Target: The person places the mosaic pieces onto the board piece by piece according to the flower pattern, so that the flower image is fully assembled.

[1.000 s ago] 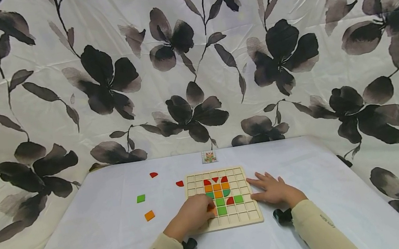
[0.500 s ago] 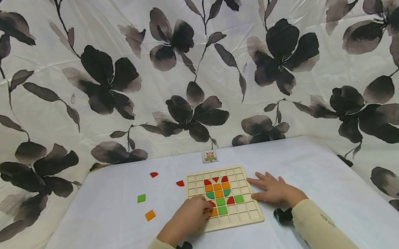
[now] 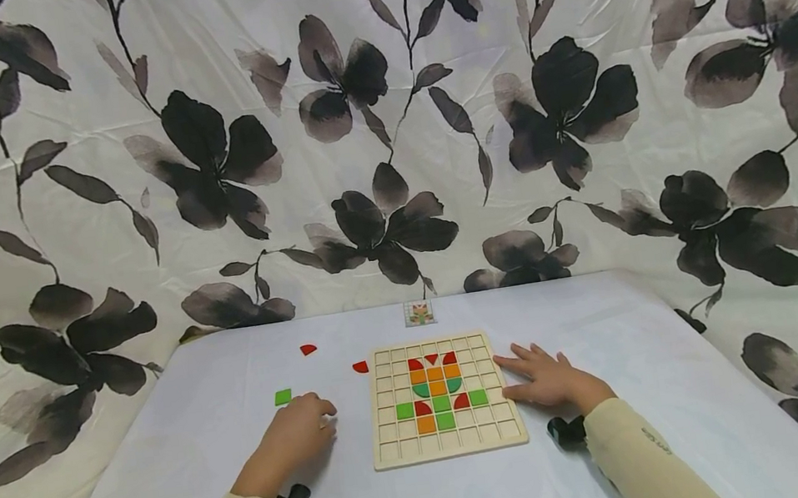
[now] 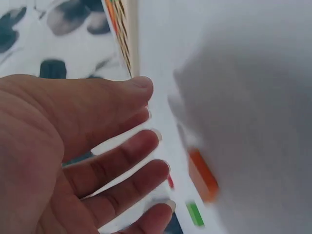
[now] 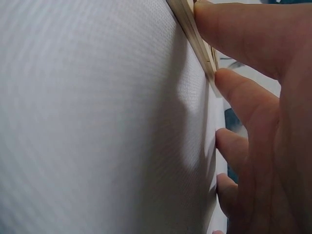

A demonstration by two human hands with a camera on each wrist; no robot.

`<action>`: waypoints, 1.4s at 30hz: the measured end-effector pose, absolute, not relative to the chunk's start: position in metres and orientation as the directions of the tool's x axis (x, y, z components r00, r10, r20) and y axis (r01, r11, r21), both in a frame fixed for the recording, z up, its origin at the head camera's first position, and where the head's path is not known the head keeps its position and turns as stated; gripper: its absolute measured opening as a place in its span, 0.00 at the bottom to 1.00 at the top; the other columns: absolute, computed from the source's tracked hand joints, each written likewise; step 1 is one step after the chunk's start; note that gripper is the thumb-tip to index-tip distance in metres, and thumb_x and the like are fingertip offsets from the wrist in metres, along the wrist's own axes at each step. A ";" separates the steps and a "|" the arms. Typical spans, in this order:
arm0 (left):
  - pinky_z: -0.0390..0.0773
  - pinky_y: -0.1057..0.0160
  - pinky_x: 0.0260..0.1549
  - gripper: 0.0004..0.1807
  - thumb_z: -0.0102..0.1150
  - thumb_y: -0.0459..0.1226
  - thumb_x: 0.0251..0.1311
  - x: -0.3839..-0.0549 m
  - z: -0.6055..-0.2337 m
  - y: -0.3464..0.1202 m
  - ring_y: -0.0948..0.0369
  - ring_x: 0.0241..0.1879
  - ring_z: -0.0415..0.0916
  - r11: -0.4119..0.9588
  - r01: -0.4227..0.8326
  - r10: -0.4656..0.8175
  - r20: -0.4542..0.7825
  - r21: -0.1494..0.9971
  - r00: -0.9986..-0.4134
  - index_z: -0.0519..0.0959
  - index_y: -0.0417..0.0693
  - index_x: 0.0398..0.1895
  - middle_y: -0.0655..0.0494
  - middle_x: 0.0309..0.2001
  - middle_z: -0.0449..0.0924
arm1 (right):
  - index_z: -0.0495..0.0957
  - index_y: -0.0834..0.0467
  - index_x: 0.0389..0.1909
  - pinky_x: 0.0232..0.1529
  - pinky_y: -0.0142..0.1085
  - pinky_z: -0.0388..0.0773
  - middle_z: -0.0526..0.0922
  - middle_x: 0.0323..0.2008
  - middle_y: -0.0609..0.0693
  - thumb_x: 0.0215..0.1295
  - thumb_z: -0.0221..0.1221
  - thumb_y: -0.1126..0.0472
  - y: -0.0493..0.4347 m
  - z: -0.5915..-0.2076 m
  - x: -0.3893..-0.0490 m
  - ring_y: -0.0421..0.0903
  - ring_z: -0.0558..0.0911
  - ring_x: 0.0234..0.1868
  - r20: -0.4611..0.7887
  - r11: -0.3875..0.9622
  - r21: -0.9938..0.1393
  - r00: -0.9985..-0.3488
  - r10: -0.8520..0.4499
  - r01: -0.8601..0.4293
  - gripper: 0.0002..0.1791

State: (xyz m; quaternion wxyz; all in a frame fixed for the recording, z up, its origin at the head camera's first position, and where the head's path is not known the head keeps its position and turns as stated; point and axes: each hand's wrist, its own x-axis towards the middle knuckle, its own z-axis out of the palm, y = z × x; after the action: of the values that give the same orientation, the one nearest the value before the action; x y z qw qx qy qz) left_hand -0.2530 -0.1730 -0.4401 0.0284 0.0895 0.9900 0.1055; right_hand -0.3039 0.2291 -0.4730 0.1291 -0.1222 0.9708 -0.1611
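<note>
My left hand [image 3: 295,435] hovers over the table left of the wooden grid board [image 3: 469,439], covering an orange square tile in the head view. In the left wrist view its fingers are loosely extended with nothing between them, and the orange tile [image 4: 202,176] lies just beyond the fingertips. A green square tile [image 3: 283,397] sits right behind that hand. My right hand [image 3: 552,380] is spread at the board's right side, thumb and index fingertip touching its edge [image 5: 202,58]. Red, orange and green tiles [image 3: 438,388] form a pattern in the board's cells.
Two red quarter-round tiles lie on the table: one [image 3: 308,349] far left, the other [image 3: 360,367] beside the board's upper left corner. A small pattern card [image 3: 419,313] stands at the table's back edge. Behind it hangs a flowered cloth [image 3: 381,226].
My left hand has left the board and moved left over the loose orange tile. An orange and a green tile that it covered on the board now show. The right hand has stayed put.
</note>
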 end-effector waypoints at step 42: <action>0.79 0.58 0.40 0.14 0.69 0.41 0.52 -0.267 -0.444 -0.141 0.59 0.34 0.71 0.900 0.071 0.122 -0.093 0.431 -0.988 0.81 0.46 0.41 0.56 0.37 0.80 | 0.59 0.40 0.72 0.67 0.70 0.38 0.52 0.76 0.54 0.61 0.54 0.33 0.226 -0.469 -0.302 0.64 0.47 0.76 -0.216 0.919 -0.348 -0.938 -0.270 -0.184 0.39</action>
State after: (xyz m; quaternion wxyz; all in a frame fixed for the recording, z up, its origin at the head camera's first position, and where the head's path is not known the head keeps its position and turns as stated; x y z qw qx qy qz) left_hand -0.2668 -0.1414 -0.4439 0.0587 0.0497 0.9728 0.2185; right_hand -0.3017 0.2263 -0.4694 0.1312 -0.1171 0.9708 -0.1634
